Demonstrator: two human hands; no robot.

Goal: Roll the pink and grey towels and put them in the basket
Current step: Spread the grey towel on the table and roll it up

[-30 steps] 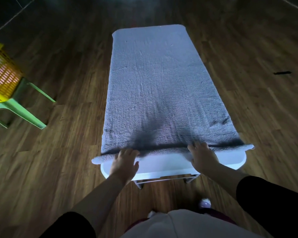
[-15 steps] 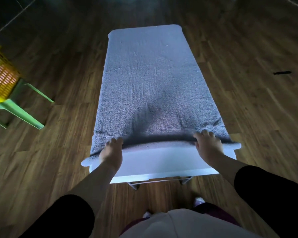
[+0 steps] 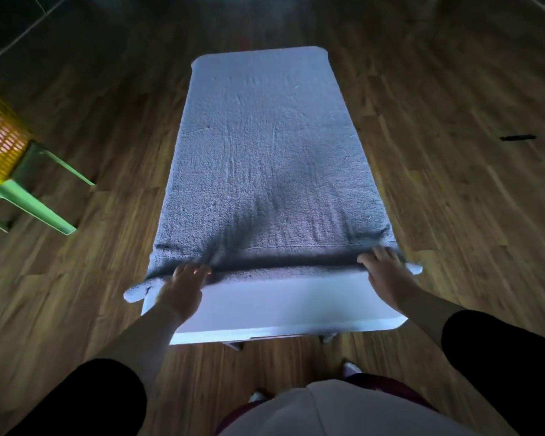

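Observation:
A grey towel (image 3: 265, 158) lies spread lengthwise over a white table (image 3: 283, 309), its near end turned into a thin roll. My left hand (image 3: 183, 287) rests on the roll's left part with the fingers laid over it. My right hand (image 3: 387, 275) presses on the roll's right end, fingers forward. A yellow basket (image 3: 0, 143) stands on a green chair (image 3: 35, 199) at the far left; something pink shows through its slats.
Dark wooden floor surrounds the table on all sides. A small black object (image 3: 518, 137) lies on the floor at the right. My legs and feet are just below the table's near edge.
The rolled near end of the grey towel has moved further up the table, uncovering more white tabletop. Both hands moved forward with it.

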